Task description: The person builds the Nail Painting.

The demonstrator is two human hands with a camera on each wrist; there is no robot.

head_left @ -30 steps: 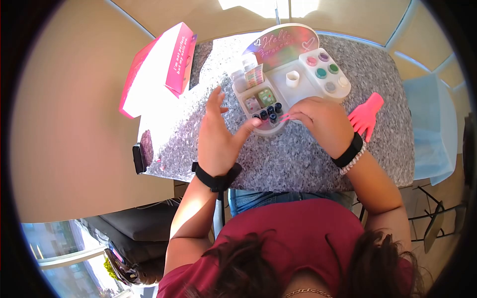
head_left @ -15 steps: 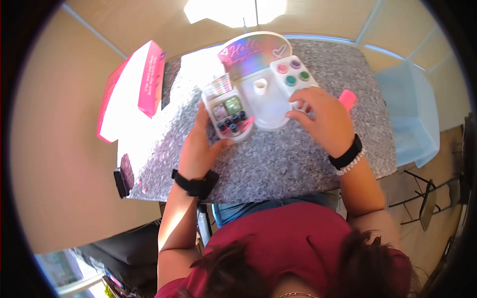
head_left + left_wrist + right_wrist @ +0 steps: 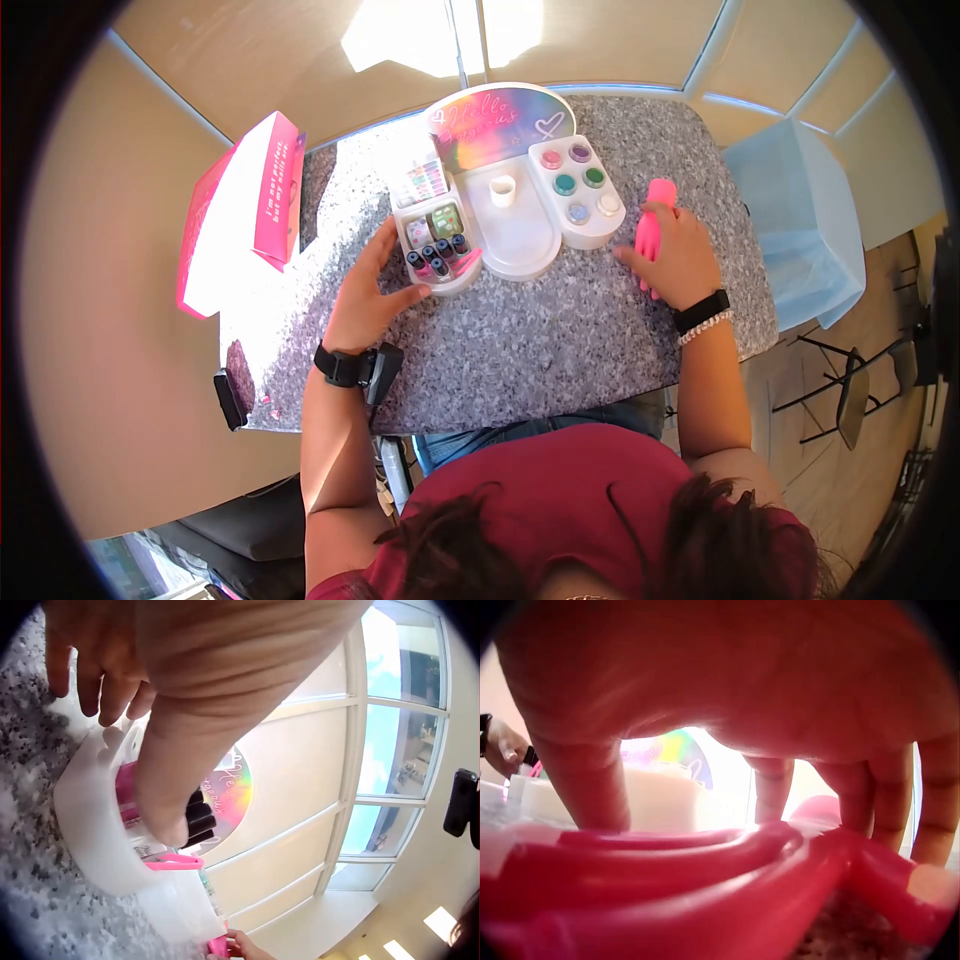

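Observation:
A white nail-art station (image 3: 512,245) stands on the table with a rainbow "Hello Gorgeous" backboard (image 3: 500,120). My left hand (image 3: 358,305) rests by its left compartment, fingers along the outer side and thumb at the front rim. Inside that compartment are several black-capped polish bottles (image 3: 438,266) and pink tweezers (image 3: 467,262). On the right, my right hand (image 3: 687,258) is over a pink plastic practice hand (image 3: 648,238), its fingers at the wrist end and its thumb spread to the left. The right wrist view shows the pink hand (image 3: 667,885) directly below my palm.
Several glitter pots (image 3: 565,184) sit in the station's right section, and a white ring-shaped holder (image 3: 503,190) stands at its centre. A pink and white box (image 3: 240,215) is at the far left. A light blue bin (image 3: 800,225) stands beyond the right edge.
My right hand has let go of the pink tweezers, now lying in the left compartment, and has moved right to the pink practice hand. My left hand has lowered to the station's left side.

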